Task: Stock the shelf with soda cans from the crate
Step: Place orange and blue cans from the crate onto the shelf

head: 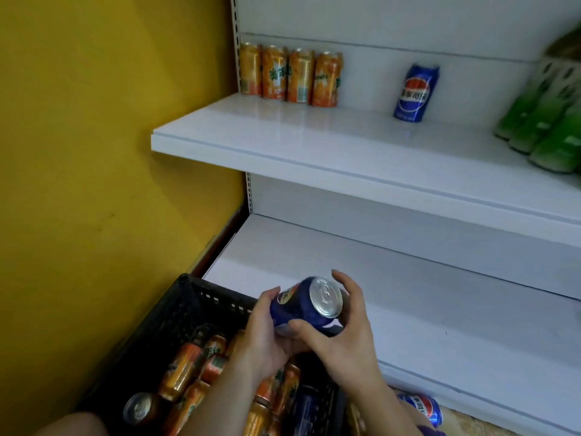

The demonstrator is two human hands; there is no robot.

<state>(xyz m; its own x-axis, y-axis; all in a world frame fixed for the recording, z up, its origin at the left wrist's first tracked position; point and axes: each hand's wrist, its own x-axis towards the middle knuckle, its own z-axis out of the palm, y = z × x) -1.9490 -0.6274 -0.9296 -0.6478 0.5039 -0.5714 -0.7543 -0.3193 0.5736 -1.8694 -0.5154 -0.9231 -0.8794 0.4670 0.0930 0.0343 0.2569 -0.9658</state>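
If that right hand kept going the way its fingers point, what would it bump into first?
Probably the lower shelf: the right hand, holding the blue can, points up and forward over its bare board. Depth is unclear, so its back panel may come first.

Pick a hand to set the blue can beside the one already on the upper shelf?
Right, probably. The right hand wraps the blue can from the side nearer the blue can on the shelf; the left hand cups it from the crate side.
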